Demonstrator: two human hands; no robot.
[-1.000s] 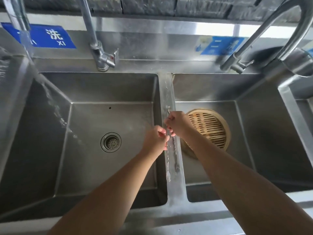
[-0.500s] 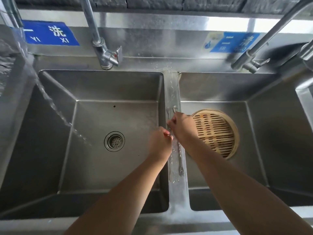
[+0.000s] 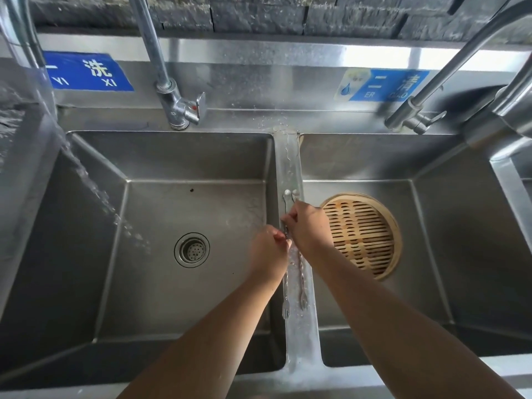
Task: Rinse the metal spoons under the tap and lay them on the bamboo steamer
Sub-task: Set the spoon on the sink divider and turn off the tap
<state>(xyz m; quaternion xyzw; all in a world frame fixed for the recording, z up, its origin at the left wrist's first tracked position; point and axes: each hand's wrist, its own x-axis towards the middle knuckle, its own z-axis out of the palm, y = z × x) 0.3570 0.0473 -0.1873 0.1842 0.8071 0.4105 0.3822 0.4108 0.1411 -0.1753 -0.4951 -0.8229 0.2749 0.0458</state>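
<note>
two thin metal spoons (image 3: 293, 266) lie along the wet divider (image 3: 288, 156), left of the bamboo steamer (image 3: 391, 226); left hand (image 3: 267, 251) and right hand (image 3: 309, 226) pinch their mid-stems. likely light, stiff and slippery.

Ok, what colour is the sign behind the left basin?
Blue with white characters, reading "XI", on the sign; the head view shows it.

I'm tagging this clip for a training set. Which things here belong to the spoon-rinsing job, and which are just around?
Job: metal spoons, bamboo steamer, water stream, left hand, right hand.

Just around: drain strainer, blue signs, middle tap.
</note>
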